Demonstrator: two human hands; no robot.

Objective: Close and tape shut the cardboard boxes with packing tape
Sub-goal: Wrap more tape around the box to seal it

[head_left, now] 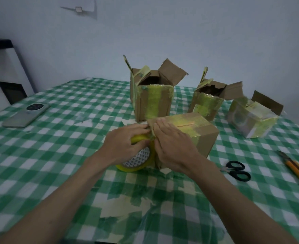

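**Taping the near box: hand positions**

Closed box (pixel 194 134) lies on the checked tablecloth (pixel 57 155), flaps down, yellow tape across its top. Left hand (pixel 125 143) grips the tape roll (pixel 138 161) against the box's near-left end. Right hand (pixel 173 143) rests flat, fingers straight, on the taped corner. Three open boxes stand behind; scissors (pixel 236 170) lie right.

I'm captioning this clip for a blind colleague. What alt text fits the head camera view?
A person's left hand grips a yellow tape roll while the right hand presses tape onto the closed cardboard box on a green checked tablecloth. Behind stand three open boxes; scissors lie to the right, a phone to the left.
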